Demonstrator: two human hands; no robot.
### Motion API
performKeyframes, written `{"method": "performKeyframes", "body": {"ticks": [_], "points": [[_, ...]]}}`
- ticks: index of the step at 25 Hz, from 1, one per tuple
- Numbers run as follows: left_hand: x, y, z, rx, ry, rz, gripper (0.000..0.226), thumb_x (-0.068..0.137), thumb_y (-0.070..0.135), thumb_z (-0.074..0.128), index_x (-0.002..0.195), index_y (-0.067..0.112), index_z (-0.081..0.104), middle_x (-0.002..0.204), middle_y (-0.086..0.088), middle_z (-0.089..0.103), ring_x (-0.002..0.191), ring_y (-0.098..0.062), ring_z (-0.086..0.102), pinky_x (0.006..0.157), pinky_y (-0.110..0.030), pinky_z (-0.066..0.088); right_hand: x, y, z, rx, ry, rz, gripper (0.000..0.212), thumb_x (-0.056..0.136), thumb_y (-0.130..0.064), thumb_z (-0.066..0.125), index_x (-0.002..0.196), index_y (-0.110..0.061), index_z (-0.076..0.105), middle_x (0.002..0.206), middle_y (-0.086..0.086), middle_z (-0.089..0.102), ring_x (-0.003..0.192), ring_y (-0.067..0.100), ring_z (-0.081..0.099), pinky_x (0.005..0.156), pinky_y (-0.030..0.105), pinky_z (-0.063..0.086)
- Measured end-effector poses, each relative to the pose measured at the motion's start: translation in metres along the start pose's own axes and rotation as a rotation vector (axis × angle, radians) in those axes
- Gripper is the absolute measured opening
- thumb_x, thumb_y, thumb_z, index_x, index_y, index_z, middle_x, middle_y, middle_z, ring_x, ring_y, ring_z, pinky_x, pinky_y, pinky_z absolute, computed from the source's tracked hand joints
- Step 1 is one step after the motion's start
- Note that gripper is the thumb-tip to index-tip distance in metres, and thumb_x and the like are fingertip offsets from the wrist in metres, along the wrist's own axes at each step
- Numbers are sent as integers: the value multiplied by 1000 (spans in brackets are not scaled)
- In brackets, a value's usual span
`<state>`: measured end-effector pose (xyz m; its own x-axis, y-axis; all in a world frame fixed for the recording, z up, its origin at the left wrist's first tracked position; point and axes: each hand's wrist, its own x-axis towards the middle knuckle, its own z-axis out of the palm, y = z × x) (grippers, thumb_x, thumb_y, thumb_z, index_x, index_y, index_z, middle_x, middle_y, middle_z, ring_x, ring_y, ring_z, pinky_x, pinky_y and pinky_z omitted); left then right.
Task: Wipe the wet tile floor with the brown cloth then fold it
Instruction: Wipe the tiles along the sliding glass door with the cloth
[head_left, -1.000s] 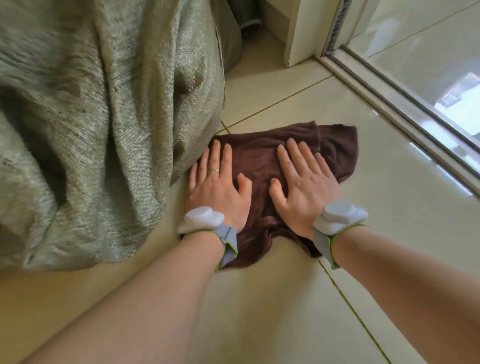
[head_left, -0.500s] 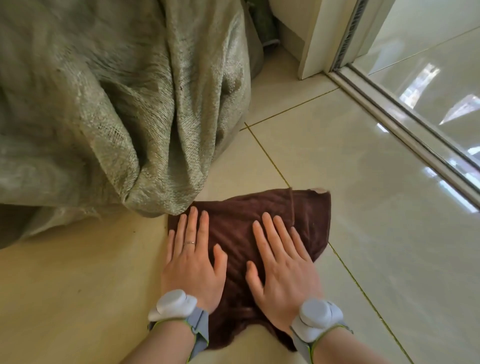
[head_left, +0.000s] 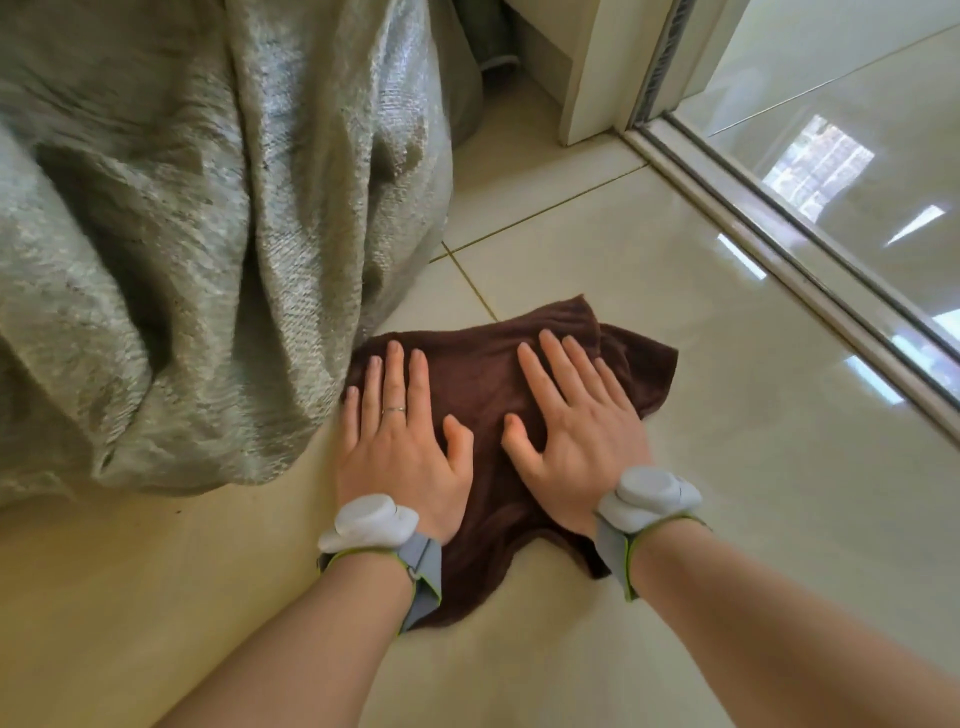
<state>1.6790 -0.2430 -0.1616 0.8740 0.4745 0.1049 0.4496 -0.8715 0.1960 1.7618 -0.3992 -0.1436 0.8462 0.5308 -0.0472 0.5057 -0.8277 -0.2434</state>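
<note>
A glossy cream tile floor (head_left: 675, 322) runs up to a sliding-door track (head_left: 779, 249), with a grey-green curtain (head_left: 208, 234) heaped at its left side. The brown cloth (head_left: 483, 384) lies rumpled across a grout line, touching the curtain's hem. The left hand (head_left: 402, 447) and right hand (head_left: 576, 441) both press flat on it, fingers straight and slightly spread.
</note>
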Motion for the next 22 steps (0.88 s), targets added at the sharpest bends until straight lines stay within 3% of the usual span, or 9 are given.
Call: {"method": "performKeyframes", "body": {"ticks": [5,10,16,22], "points": [[49,57,17,-35,18,61,74,92,41,27,159,12,28,168,-9,21,156,-24,18,127,-44,11,41,40,-13,15,17,138,77,95,-59,25,165,-30,16,174,-4,8,160,13,1,130,37,1],[57,94,24,-29,-29,214,74,91,40,28,159,10,29,167,-12,22,155,-27,19,126,-47,13,15,71,-19,25,67,261,74,97,-56,26,165,-28,17,173,-3,9,160,14,3,130,38,2],[-28,169,26,-84,-143,627,74,89,37,35,156,5,33,166,-16,24,154,-30,23,124,-50,21,-125,105,-23,13,150,581,71,97,-46,33,164,-23,25,173,-1,13,160,17,9,130,40,8],[-137,209,21,-106,-275,980,74,90,37,36,157,6,30,167,-14,20,156,-28,17,126,-49,17,-278,93,-8,-18,247,914,69,96,-40,40,162,-19,32,171,2,20,159,19,17,127,44,16]]}}
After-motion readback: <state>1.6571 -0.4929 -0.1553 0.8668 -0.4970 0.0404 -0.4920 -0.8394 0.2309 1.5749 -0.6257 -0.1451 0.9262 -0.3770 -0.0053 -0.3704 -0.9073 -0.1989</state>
